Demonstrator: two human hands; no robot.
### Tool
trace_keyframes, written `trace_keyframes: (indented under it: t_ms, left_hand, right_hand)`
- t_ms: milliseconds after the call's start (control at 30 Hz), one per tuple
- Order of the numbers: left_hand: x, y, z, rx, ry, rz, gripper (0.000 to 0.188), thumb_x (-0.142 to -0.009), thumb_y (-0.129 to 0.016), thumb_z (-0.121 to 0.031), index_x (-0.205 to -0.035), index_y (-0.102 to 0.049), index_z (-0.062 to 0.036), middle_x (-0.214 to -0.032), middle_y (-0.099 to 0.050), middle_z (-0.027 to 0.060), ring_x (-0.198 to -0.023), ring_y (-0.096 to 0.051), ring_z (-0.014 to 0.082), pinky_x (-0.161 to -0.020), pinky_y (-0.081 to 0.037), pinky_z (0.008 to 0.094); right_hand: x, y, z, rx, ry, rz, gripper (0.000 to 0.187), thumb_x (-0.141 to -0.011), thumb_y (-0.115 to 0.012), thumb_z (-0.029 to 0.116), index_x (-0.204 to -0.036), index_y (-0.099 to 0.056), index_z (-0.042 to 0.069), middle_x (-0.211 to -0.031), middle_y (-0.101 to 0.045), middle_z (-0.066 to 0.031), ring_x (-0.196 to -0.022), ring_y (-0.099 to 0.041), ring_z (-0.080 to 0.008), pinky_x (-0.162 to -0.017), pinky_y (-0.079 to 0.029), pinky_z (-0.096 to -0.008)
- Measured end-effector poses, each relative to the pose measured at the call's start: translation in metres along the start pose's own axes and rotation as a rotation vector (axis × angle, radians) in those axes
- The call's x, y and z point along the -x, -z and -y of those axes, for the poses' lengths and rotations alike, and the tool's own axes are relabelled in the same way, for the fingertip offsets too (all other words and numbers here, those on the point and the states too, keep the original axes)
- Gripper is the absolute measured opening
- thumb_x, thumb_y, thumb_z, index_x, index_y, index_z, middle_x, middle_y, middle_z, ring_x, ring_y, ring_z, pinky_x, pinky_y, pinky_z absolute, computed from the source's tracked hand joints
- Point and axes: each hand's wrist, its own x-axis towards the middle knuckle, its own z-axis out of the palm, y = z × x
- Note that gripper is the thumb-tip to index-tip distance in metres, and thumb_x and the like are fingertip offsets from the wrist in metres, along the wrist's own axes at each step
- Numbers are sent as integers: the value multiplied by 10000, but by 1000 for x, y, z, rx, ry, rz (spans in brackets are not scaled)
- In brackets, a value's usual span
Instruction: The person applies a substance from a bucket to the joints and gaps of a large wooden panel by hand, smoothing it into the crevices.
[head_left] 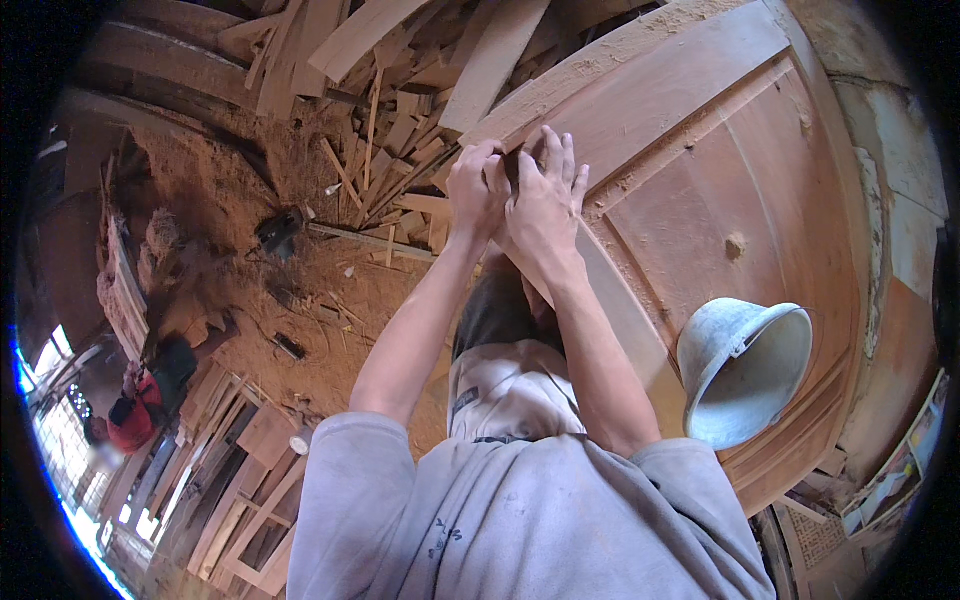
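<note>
A large wooden door panel [690, 215] with a raised frame and a recessed middle lies in front of me and to my right, dusted with sawdust. Both hands are side by side at the left part of its frame, thumbs close together. My left hand [477, 195] is closed, its fingers curled downward. My right hand [543, 205] is bent over the wood, fingers a little apart at the tips. A small dark patch shows between the hands; whatever they grip is hidden beneath them.
A whitish, dusty bucket [740, 370] lies tipped on the panel near my right elbow. Beyond my hands is a heap of wood offcuts [400, 150]. Sawdust covers the floor [250, 350] at left. A person in red [135, 415] is at far left, near stacked wooden frames [240, 500].
</note>
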Motion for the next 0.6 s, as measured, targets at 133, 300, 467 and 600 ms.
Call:
trace_keyframes:
  t_ms: [133,300,467,600]
  left_hand:
    - [1,3,1,-11,-20,1,351,-928,-440,-312,-958,-667,-46,-891,-657,220,-846,-625,427,-730,-492,486]
    - [-3,2,-4,-26,-2,40,342,-913,-455,-308,-952,-664,-40,-896,-658,221,-861,-625,434,-734,-491,493]
    - [-6,-3,-1,-24,-45,57,299,-898,-474,-254,-930,-652,-15,-895,-659,220,-860,-623,433,-739,-486,501]
    - [-5,-5,23,-89,-321,-3,223,-888,-504,-153,-919,-647,15,-895,-653,239,-838,-618,438,-735,-483,499]
  right_hand:
    - [0,6,5,54,-46,96,482,-812,-590,72,-1294,-574,64,-1559,-264,-150,-1473,-168,-383,-1162,-150,-620]
    - [-6,1,-5,47,5,46,392,-850,-556,111,-1230,-582,20,-1549,-262,-221,-1462,-180,-428,-1118,-142,-702]
    - [14,27,-19,-18,92,17,398,-868,-556,93,-1263,-571,42,-1517,-328,-214,-1425,-261,-440,-1140,-219,-622]
    - [80,106,-16,-449,120,118,442,-816,-607,9,-1254,-574,55,-1384,-462,-228,-1236,-512,-381,-1014,-457,-426]
